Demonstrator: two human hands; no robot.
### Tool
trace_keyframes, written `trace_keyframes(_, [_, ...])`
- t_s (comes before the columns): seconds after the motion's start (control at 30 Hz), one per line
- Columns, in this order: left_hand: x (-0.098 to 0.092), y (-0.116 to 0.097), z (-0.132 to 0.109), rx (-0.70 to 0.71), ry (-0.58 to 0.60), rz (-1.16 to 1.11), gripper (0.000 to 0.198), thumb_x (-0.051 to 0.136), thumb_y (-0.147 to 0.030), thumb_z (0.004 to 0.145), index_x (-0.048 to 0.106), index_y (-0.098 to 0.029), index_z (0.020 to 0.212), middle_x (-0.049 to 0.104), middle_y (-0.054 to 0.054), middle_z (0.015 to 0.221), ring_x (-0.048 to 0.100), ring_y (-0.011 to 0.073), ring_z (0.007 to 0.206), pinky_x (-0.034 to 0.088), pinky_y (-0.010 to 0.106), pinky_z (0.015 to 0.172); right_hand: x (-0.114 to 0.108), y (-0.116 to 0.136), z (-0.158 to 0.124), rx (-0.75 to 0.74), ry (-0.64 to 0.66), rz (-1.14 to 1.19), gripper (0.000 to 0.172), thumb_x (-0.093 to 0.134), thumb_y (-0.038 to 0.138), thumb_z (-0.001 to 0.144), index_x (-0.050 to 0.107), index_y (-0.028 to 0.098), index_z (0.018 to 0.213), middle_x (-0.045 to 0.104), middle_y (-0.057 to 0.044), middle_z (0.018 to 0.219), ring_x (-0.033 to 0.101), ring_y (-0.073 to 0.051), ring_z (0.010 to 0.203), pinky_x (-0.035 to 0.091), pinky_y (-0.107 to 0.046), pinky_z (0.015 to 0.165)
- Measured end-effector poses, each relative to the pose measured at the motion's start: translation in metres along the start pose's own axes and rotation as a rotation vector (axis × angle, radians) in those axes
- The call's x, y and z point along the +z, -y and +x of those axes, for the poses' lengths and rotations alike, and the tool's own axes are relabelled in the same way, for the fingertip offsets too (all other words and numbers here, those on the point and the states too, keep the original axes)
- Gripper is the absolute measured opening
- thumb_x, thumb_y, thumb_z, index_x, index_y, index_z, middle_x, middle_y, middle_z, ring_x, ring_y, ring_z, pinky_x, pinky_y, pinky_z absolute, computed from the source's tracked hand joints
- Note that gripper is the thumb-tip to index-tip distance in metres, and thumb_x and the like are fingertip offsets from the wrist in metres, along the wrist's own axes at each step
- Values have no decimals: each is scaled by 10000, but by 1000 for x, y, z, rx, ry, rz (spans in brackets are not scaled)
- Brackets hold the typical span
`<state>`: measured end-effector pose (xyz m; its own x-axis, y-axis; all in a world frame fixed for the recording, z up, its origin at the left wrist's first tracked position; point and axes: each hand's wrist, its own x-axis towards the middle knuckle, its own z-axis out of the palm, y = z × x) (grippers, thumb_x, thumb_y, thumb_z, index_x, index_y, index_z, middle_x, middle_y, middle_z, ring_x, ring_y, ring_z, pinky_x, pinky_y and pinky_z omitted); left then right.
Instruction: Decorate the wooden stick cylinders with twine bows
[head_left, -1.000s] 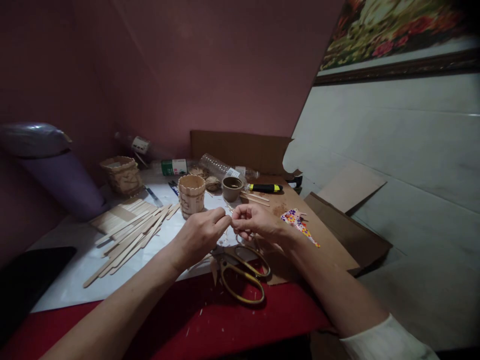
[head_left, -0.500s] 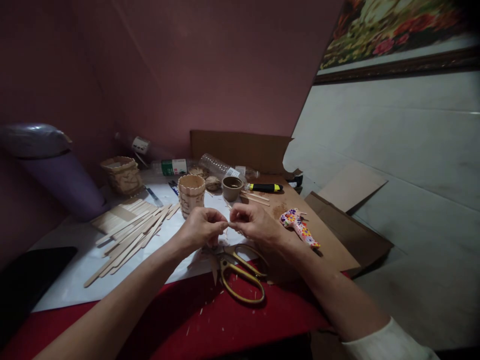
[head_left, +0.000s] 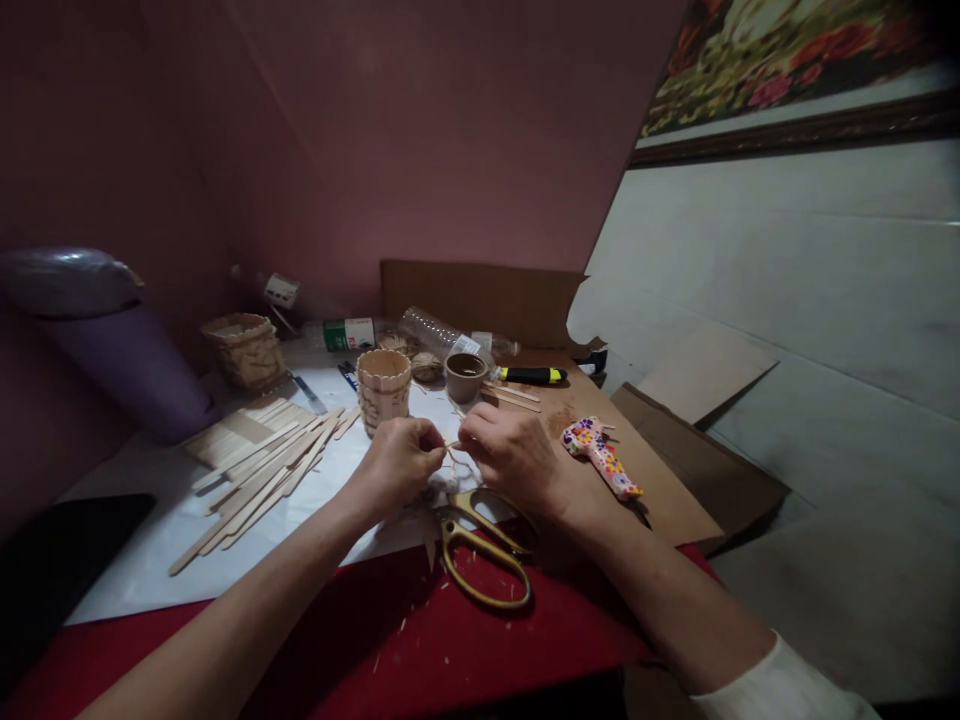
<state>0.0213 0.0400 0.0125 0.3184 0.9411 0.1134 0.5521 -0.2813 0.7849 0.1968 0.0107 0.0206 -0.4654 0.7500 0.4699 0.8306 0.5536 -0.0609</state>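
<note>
Fingers pinched, my left hand (head_left: 397, 462) and my right hand (head_left: 514, 458) face each other over the table's middle. A thin pale strip (head_left: 451, 447) spans the small gap between their fingertips; its material is too small to tell. Just below lies a pair of scissors with gold handles (head_left: 448, 550), its blades partly hidden under my left hand. Behind my left hand stands a scalloped wooden cup (head_left: 382, 392). Farther back, beyond my right hand, is a small brown pot (head_left: 466, 388) with dark contents.
Flat wooden craft sticks (head_left: 277, 475) fan out at left on white paper. A flower-patterned glue gun (head_left: 602, 458) and a black-and-yellow tool handle (head_left: 531, 375) lie at right on cardboard (head_left: 664, 505). Plastic bottles (head_left: 435, 330) and a larger decorated pot (head_left: 244, 355) stand behind.
My hands have shifted slightly and rolled inward, fingers still pinched. The thin pale strip now shows between the fingertips.
</note>
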Motion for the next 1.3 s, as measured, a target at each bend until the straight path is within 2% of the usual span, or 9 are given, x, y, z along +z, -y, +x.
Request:
trace_keyframes(0.17, [-1,2,-3,248,-213,315,148,584,-67,736,663,-146,639,648,22,591,543,119,548,357,239,552,-12,7,2,127,39,161,139,625,239,861,672,144,771,658,-47,698,524,-142,648,299,-270,600])
trace_keyframes(0.3, [-2,4,-4,405,-327,421,165,553,-77,768,644,-150,652,661,39,636,566,135,575,367,249,569,-14,1,4,234,327,652,114,638,184,827,653,150,718,612,19,610,508,-96,573,328,-221,558])
trace_keyframes(0.4, [-6,3,-4,528,-363,447,167,529,-88,803,630,-147,683,652,40,649,571,141,579,383,252,572,-14,-9,3,198,451,759,204,628,252,838,652,157,659,558,35,564,459,-88,541,310,-219,523])
trace_keyframes(0.53, [-10,1,-5,678,-386,472,190,490,-109,866,627,-140,737,635,40,679,570,140,594,398,247,566,-15,-15,3,285,163,603,433,570,393,891,565,164,524,438,34,495,370,-91,511,276,-249,512])
trace_keyframes(0.6, [-11,0,-6,723,-370,481,204,480,-114,889,631,-142,755,629,36,692,571,137,605,405,241,565,-15,-13,5,323,-66,557,393,562,366,901,589,163,565,519,1,578,447,-112,589,331,-260,569])
trace_keyframes(0.67, [-10,-1,-7,759,-338,477,212,474,-118,906,639,-143,776,625,32,703,573,132,614,414,234,569,-13,-9,7,304,-135,668,287,574,350,893,649,163,688,604,-34,740,508,-123,673,377,-259,611])
trace_keyframes(0.83, [-8,-1,-9,816,-285,447,220,451,-126,936,670,-144,925,603,26,710,562,123,608,421,230,565,-1,-5,9,390,223,1159,425,554,571,856,637,157,805,583,-3,692,405,-71,477,301,-224,449])
trace_keyframes(1.07, [-8,2,-8,857,-284,584,283,407,-128,952,624,-138,771,577,31,694,508,126,572,384,245,523,1,-9,9,483,238,1258,468,714,600,707,539,166,695,436,73,560,339,-55,478,242,-210,443])
trace_keyframes(1.3, [-7,2,-9,914,-302,676,258,410,-125,946,589,-153,761,574,25,699,495,126,573,363,249,509,1,-15,6,494,291,1418,335,780,415,703,574,151,721,509,61,569,382,-45,470,251,-191,432])
